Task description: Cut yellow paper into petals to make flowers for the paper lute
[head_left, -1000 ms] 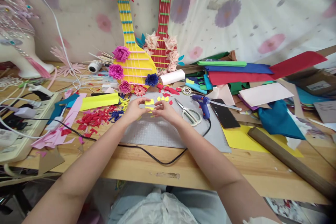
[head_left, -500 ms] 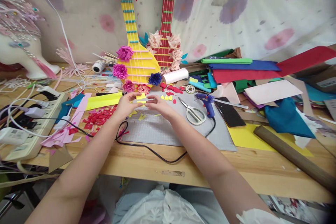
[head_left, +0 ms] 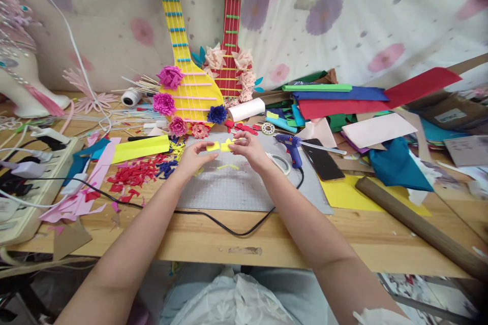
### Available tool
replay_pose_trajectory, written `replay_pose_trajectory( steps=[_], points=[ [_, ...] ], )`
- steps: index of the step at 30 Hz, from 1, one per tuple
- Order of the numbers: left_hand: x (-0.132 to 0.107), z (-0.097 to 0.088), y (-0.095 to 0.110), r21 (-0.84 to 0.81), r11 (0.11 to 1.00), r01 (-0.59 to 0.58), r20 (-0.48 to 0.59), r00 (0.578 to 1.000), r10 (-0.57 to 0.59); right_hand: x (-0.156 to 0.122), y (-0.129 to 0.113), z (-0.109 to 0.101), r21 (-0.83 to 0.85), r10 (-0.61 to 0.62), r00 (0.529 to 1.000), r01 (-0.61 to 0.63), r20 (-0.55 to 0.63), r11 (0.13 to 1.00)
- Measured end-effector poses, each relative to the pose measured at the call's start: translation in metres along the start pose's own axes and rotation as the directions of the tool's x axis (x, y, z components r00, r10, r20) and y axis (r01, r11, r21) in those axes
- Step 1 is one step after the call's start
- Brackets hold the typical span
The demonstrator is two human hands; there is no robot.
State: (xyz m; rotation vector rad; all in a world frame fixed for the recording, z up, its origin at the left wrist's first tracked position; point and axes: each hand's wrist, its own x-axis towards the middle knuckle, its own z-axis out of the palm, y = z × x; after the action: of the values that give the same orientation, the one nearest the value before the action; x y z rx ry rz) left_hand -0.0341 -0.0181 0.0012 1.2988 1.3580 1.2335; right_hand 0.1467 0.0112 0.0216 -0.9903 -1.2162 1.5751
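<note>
My left hand [head_left: 195, 156] is over the grey cutting mat [head_left: 229, 195], thumb and forefinger closed on a small yellow paper piece [head_left: 213, 147]. Just to its right, my right hand [head_left: 249, 149] pinches a second yellow paper piece [head_left: 225, 147]. A narrow gap separates the two pieces. Thin yellow scraps [head_left: 229, 166] lie on the mat below them. The scissors [head_left: 281, 163] are partly hidden behind my right hand. Beside them lies a blue glue gun [head_left: 292, 150] with a clear glue stick in it.
Shredded red paper [head_left: 133, 173] and a yellow paper strip [head_left: 142, 149] lie left. A black cord [head_left: 224, 226] crosses the front. Behind stands a yellow paper lute [head_left: 194, 92] with flowers. A phone [head_left: 322, 160] and a brown roll [head_left: 415, 218] lie right.
The view has shifted a little to the right. My hands have drawn slightly apart, each with a yellow piece. My right hand now covers the scissors' blades.
</note>
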Motion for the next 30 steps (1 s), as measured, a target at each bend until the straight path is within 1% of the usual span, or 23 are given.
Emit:
replay_pose_trajectory(
  steps=[2,4,7,10,12,16,20,25,28,30],
  points=[
    [-0.001,0.006,0.0,0.016,1.0,-0.005,0.016,1.0,0.004,0.002,-0.004,-0.004,-0.007,-0.071,0.997,0.072,0.023,0.997],
    [-0.002,0.012,0.002,0.019,1.0,-0.018,0.024,1.0,0.018,0.004,-0.003,-0.004,-0.021,-0.094,0.995,0.095,0.035,0.995],
    [-0.004,0.019,0.007,0.006,0.999,-0.034,0.033,0.999,0.034,0.008,0.006,0.0,-0.058,-0.066,0.998,0.067,0.022,0.996],
    [-0.006,0.023,0.011,-0.018,0.999,-0.037,0.037,0.999,0.037,0.011,0.014,0.004,-0.11,-0.051,0.998,0.048,-0.024,0.993],
    [-0.007,0.024,0.013,-0.056,0.998,-0.024,0.039,0.999,0.027,0.013,0.017,0.005,-0.141,-0.067,0.996,0.058,-0.063,0.988],
    [-0.007,0.027,0.014,-0.196,0.98,0.026,0.034,0.999,-0.02,0.016,0.018,0.009,-0.2,-0.105,0.988,0.08,-0.114,0.976],
    [-0.004,0.03,0.011,-0.275,0.96,0.044,-0.013,0.999,-0.049,0.016,0.017,0.014,-0.238,-0.128,0.981,0.091,-0.143,0.967],
    [0.0,0.033,0.006,-0.269,0.963,0.027,-0.074,0.996,-0.048,0.013,0.016,0.017,-0.292,-0.153,0.978,0.107,-0.139,0.95],
    [0.002,0.033,0.003,-0.211,0.977,-0.009,-0.093,0.996,-0.011,0.013,0.017,0.014,-0.372,-0.217,0.961,0.14,-0.173,0.918],
    [0.003,0.032,0.002,-0.163,0.986,-0.037,-0.085,0.996,0.023,0.015,0.02,0.01,-0.388,-0.223,0.959,0.141,-0.175,0.911]
  ],
)
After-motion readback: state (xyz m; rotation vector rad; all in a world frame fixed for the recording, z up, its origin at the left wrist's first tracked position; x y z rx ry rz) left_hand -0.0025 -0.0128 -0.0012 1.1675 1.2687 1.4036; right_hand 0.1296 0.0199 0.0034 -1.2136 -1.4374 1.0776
